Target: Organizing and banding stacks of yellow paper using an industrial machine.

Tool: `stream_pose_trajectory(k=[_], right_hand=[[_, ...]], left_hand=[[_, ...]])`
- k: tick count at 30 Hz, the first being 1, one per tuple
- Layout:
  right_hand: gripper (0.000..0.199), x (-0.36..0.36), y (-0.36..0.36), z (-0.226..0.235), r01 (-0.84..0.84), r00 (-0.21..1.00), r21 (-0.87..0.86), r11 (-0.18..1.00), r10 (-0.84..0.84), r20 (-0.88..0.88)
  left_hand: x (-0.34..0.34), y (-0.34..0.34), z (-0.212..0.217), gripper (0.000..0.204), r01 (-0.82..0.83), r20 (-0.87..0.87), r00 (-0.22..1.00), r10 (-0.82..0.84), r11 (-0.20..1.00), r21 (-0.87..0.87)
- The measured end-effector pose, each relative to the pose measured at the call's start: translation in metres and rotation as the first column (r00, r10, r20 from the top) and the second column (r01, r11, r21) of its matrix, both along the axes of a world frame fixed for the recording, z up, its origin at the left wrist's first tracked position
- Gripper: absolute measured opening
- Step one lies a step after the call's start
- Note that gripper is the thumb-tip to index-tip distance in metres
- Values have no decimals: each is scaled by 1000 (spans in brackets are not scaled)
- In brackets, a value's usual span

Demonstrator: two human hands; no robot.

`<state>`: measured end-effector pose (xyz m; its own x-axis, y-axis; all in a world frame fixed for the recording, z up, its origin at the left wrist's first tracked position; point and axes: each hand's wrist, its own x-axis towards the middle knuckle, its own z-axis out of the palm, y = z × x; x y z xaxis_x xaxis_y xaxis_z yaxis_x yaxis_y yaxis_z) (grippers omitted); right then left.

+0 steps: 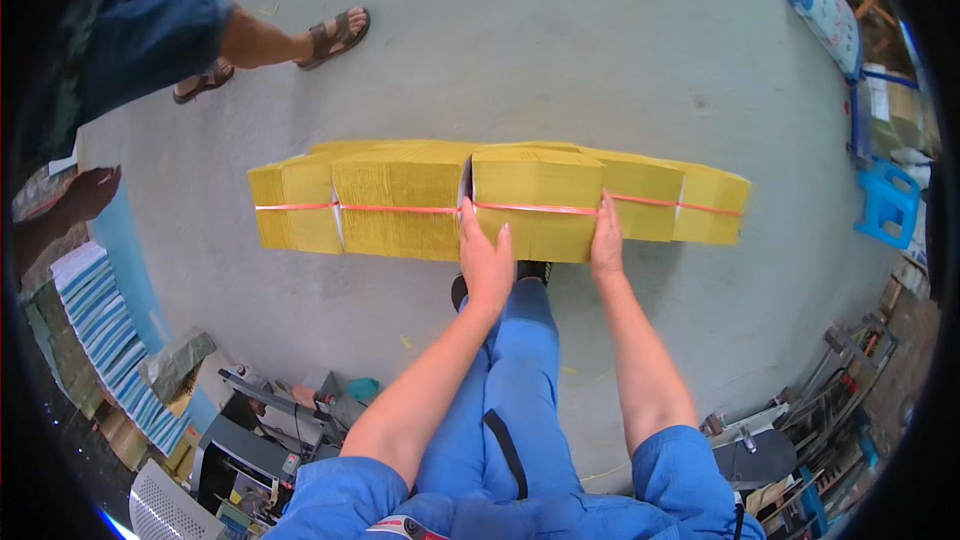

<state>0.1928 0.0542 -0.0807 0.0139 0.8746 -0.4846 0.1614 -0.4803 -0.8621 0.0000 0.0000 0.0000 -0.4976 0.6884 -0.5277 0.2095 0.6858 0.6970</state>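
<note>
Clamping yellow rectangular block of stacked sheets (538, 180) with left hand (487, 265) against left side, right hand (606, 240) against right side. Set midway in long row of matching yellow blocks (395, 190), crossed by thin red strap (535, 208). Held ahead of blue-trousered legs (530, 370), above or on smooth grey floor (660, 70); cannot tell which.

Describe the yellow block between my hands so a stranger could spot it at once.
Against the grey floor, find the row of yellow blocks in front of the blue trousers. Near its middle, a red-banded block is between the left hand and right hand. The neighbours are banded too, but only this one has a hand at each side.
</note>
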Motion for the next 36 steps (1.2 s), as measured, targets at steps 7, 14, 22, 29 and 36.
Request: stream_pose_trajectory(k=[7, 14, 22, 29, 36], right_hand=[[32, -1, -122, 146, 48, 990, -503, 863, -106, -88], [28, -95, -157, 423, -398, 797, -204, 894, 227, -559], [29, -126, -131, 536, -694, 526, 132, 708, 624, -578], [34, -181, -207, 605, -948, -1, 265, 175, 832, -555], [28, -218, -434, 640, -860, -506, 363, -359, 691, -517]], left_hand=[[10, -119, 125, 42, 272, -61, 962, -266, 956, 110], [-41, -170, 361, 13, -101, 209, 977, 42, 954, 281], [-55, -294, 515, 17, -709, 264, 675, 689, 505, 492], [48, -447, 554, 19, -775, 358, 109, 927, -146, 615], [180, -589, 570, 21, -469, 333, -464, 821, -546, 694]])
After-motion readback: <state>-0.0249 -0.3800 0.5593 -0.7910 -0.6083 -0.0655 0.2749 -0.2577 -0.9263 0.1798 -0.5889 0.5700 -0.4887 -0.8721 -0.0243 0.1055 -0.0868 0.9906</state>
